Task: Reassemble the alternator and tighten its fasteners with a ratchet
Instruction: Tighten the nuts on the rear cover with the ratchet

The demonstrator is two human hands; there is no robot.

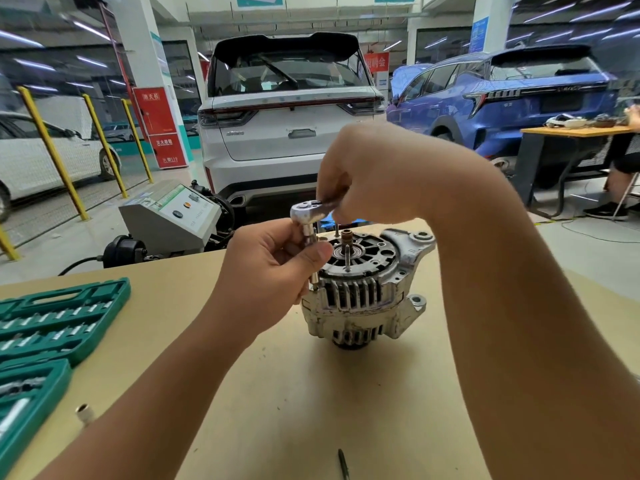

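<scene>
Our left hand [277, 261] is curled around the socket extension [311, 252] hanging under the ratchet [313, 213], thumb and fingers pinching it to keep it upright. Our right hand [367, 178] is up above, fingers wrapped around the ratchet handle, which is mostly hidden inside the grip – only the chrome head sticks out to the left. The extension's lower end sits at the left edge of the alternator [363, 289], right where the housing meets our left thumb; the fastener itself is too hidden to make out.

The alternator stands in the middle of the tan workbench [311, 393], rear end up, shaft and bearing showing on top. Off to the left lies an open green socket set case [52, 327], with a loose socket [85, 413] just beside it. A dark pen-like tool [343, 464] lies near the front edge. Beyond the bench – a grey test machine [173, 216], a white SUV [291, 116] and a blue SUV [502, 95].
</scene>
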